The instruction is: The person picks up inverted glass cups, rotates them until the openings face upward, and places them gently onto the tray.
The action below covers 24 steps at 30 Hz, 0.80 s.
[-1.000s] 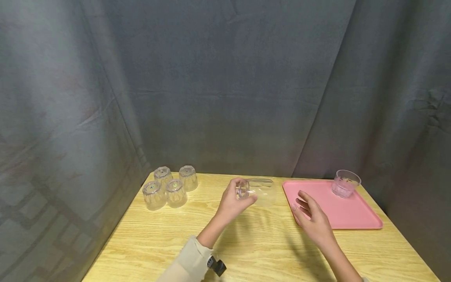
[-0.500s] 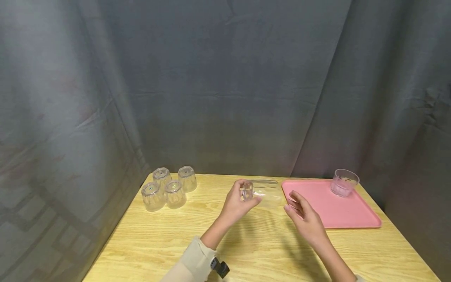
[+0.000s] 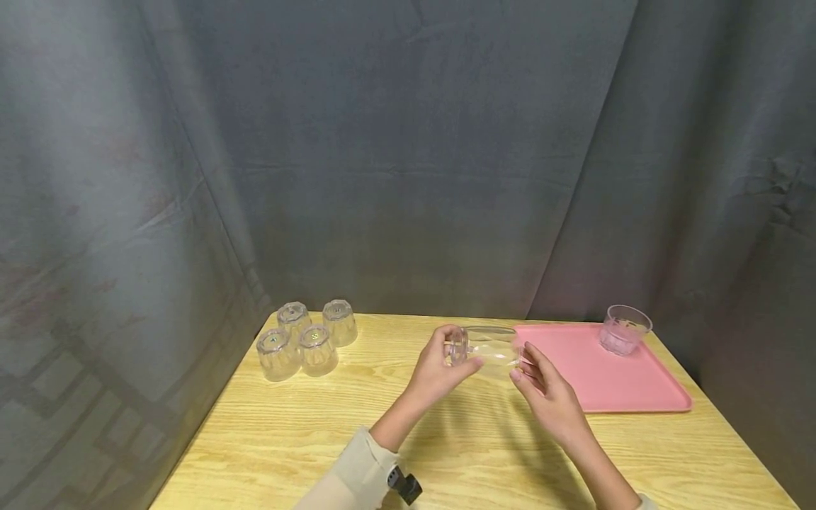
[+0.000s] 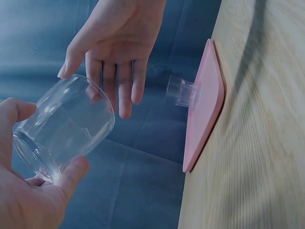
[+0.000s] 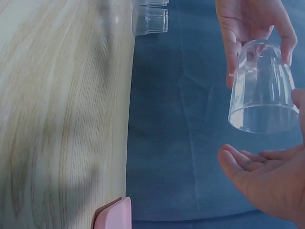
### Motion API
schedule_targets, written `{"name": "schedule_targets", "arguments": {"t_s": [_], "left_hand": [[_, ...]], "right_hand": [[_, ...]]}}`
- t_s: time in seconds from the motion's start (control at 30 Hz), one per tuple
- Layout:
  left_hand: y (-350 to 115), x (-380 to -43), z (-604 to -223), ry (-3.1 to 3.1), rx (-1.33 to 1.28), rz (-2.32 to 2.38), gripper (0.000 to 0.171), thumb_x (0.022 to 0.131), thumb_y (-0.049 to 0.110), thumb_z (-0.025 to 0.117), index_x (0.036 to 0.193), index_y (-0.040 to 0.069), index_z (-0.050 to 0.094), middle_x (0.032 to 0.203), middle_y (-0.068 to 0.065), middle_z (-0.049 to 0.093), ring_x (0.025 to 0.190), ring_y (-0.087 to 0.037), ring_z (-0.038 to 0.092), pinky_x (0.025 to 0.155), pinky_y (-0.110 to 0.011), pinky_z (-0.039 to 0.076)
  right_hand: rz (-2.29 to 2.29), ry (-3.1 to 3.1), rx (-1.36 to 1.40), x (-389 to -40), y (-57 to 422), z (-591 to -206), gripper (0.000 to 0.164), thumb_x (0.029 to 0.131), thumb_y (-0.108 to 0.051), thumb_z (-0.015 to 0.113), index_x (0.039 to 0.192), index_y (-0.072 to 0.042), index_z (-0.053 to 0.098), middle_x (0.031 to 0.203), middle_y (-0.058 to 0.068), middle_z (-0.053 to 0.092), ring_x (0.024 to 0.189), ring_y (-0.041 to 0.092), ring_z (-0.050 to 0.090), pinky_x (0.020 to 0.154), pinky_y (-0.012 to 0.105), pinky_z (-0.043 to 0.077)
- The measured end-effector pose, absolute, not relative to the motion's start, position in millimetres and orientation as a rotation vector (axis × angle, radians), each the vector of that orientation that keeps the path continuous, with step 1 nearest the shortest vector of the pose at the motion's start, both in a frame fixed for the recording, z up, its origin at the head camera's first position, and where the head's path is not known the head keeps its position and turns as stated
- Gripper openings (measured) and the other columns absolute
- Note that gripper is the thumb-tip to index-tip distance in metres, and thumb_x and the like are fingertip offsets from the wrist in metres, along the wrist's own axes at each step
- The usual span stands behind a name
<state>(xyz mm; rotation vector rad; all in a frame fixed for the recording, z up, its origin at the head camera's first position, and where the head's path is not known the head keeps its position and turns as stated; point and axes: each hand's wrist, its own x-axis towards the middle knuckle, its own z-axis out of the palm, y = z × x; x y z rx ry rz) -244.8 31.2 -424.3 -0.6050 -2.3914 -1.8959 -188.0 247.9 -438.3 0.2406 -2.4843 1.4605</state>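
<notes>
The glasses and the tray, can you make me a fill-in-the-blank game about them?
1. The tray is coloured ____.
2. The grouped glasses on the left of the table number ____.
3. Those glasses stand upside ____.
4. The held glass is gripped near its base by the person's ____ hand.

Missing words: pink; four; down; left.

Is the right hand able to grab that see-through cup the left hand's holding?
Probably yes: the right hand is right by the open end of the clear tumbler, with nothing seen blocking it. The left hand grips nearer the base.
</notes>
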Motion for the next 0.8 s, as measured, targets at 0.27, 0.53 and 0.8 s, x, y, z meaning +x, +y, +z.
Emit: {"name": "schedule_targets", "arguments": {"t_s": [0.27, 0.53, 0.8], "left_hand": [[34.9, -243.3, -426.1, -2.373, -0.618, -1.959, 0.068, 0.086, 0.032, 0.077, 0.14, 0.006, 0.046, 0.141, -0.016, 0.052, 0.126, -0.04, 0.056, 0.091, -0.041, 0.056], [36.3, -243.3, -427.5, -2.287, -0.686, -2.131, 0.062, 0.087, 0.026, 0.076, 0.137, 0.006, 0.047, 0.135, -0.015, 0.055, 0.12, -0.026, 0.063, 0.082, -0.028, 0.057], [36.4, -244.9, -429.1, -2.243, -0.754, -2.319, 0.056, 0.089, 0.019, 0.076, 0.135, 0.006, 0.047, 0.132, -0.013, 0.058, 0.114, -0.018, 0.067, 0.083, -0.026, 0.056]], "right_hand": [[1.478, -2.497, 0.213, -187.6, 247.4, -436.0, 0.069, 0.106, -0.031, 0.054, 0.157, 0.003, 0.025, 0.156, 0.03, 0.035, 0.137, 0.046, 0.046, 0.094, -0.002, 0.031], [1.524, -2.512, 0.189, -184.3, 248.3, -431.8, 0.066, 0.106, -0.03, 0.053, 0.158, 0.0, 0.026, 0.157, 0.03, 0.034, 0.138, 0.044, 0.044, 0.105, 0.025, 0.042], [1.662, -2.436, 0.263, -183.3, 249.6, -432.1, 0.061, 0.108, -0.022, 0.05, 0.158, 0.002, 0.025, 0.158, 0.03, 0.032, 0.139, 0.036, 0.044, 0.103, 0.027, 0.046]]}}
